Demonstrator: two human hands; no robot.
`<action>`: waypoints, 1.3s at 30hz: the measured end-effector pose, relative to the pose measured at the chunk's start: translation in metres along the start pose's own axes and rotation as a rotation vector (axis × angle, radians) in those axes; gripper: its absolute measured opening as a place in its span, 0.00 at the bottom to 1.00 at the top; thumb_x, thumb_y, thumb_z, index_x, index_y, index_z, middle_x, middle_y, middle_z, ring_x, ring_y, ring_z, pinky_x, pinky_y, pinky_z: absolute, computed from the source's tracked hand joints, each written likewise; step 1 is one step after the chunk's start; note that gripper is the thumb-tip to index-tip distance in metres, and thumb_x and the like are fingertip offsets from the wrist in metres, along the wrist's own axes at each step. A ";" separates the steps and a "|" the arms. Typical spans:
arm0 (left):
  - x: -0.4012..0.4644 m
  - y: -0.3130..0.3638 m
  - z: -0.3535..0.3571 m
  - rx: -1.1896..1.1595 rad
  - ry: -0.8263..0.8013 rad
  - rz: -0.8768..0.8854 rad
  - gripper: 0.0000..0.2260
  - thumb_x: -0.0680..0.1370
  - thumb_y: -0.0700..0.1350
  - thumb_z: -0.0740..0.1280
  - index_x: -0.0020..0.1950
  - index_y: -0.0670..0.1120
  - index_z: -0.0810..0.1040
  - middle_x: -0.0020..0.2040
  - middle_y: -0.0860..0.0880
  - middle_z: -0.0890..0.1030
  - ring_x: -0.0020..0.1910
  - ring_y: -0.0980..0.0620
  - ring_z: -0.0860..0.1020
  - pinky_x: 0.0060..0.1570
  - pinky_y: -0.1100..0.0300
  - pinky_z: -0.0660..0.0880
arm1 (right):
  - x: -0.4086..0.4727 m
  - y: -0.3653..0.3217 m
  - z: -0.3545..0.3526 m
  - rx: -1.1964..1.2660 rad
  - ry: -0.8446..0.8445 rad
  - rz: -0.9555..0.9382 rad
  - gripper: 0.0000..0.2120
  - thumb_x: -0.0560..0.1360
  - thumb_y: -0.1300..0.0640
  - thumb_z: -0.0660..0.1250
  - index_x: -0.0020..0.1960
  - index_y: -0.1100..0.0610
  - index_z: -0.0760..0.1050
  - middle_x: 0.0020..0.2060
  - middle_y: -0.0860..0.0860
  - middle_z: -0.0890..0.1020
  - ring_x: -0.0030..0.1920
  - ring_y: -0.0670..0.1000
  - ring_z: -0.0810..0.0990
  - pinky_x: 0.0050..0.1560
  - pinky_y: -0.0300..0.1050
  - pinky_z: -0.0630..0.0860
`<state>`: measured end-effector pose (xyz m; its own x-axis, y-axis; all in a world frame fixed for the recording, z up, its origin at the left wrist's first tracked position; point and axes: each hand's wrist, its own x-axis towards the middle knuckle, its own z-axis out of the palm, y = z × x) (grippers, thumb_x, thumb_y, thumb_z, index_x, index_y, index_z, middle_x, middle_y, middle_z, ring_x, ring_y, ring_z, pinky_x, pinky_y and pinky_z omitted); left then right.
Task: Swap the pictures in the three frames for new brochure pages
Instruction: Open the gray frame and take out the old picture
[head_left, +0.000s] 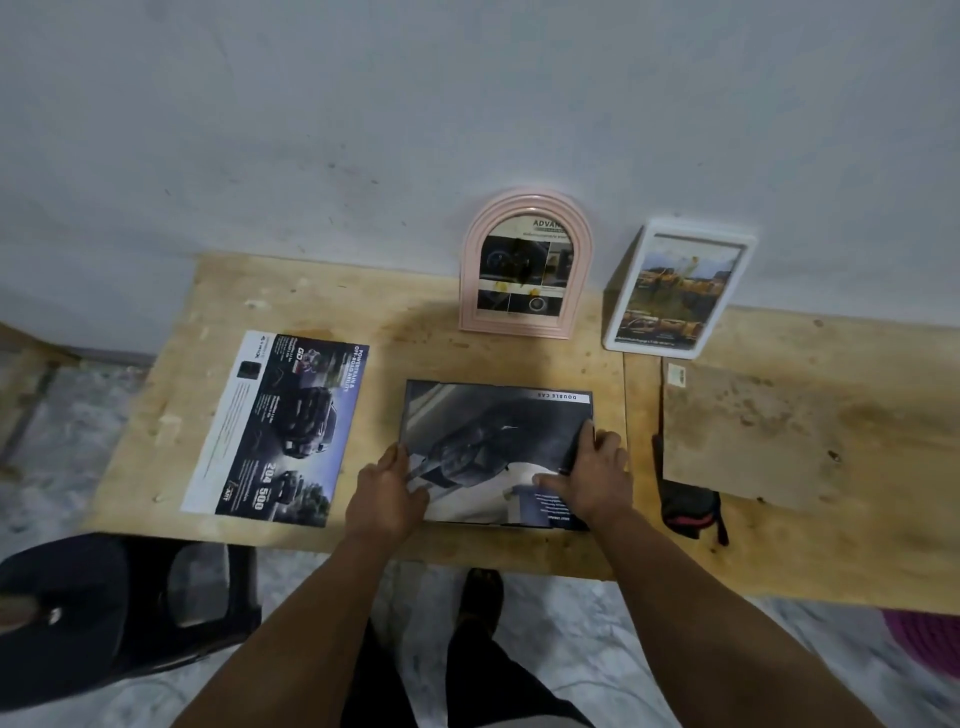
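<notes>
A dark rectangular frame (496, 387) lies flat at the table's middle front, with a grey car brochure page (483, 441) lying in it. My left hand (387, 493) rests on the page's left edge, fingers on the paper. My right hand (592, 478) presses the page's lower right part, fingertips at the frame's right edge. A pink arched frame (524, 208) and a white rectangular frame (680, 291) lean against the wall behind, each with a picture inside. A loose brochure page (280, 431) showing dark trucks lies to the left.
A brown backing board (748, 436) lies on the table at the right, over a black and red object (688, 506). The wooden table (415, 322) stands against a grey wall. A dark chair (119, 613) stands at the lower left. My legs show below the table edge.
</notes>
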<state>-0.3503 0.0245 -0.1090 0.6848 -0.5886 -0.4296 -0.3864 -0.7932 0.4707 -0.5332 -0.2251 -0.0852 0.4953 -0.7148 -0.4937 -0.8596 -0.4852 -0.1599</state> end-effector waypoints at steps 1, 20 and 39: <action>0.000 0.000 0.000 0.003 0.013 0.015 0.30 0.76 0.47 0.73 0.76 0.41 0.71 0.73 0.45 0.74 0.63 0.35 0.77 0.57 0.43 0.80 | -0.001 0.000 0.001 0.012 0.014 0.001 0.59 0.65 0.26 0.71 0.82 0.53 0.46 0.70 0.58 0.60 0.69 0.61 0.64 0.66 0.57 0.72; -0.008 0.026 -0.024 -0.271 0.076 -0.079 0.21 0.74 0.68 0.55 0.43 0.51 0.73 0.43 0.50 0.74 0.46 0.38 0.78 0.43 0.51 0.72 | -0.047 -0.008 -0.086 1.204 0.157 0.002 0.20 0.83 0.65 0.62 0.71 0.49 0.75 0.58 0.55 0.84 0.52 0.53 0.84 0.48 0.44 0.83; -0.023 -0.004 -0.144 -1.878 -0.014 -0.456 0.09 0.82 0.49 0.68 0.52 0.43 0.79 0.43 0.45 0.82 0.43 0.46 0.79 0.41 0.54 0.81 | -0.050 -0.273 -0.182 1.560 -0.499 -0.410 0.19 0.83 0.68 0.56 0.71 0.59 0.75 0.61 0.64 0.82 0.57 0.63 0.83 0.50 0.53 0.84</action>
<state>-0.2756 0.0637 0.0102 0.5189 -0.4261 -0.7410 0.8544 0.2870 0.4332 -0.3006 -0.1485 0.1384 0.8788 -0.3110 -0.3618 -0.1392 0.5581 -0.8180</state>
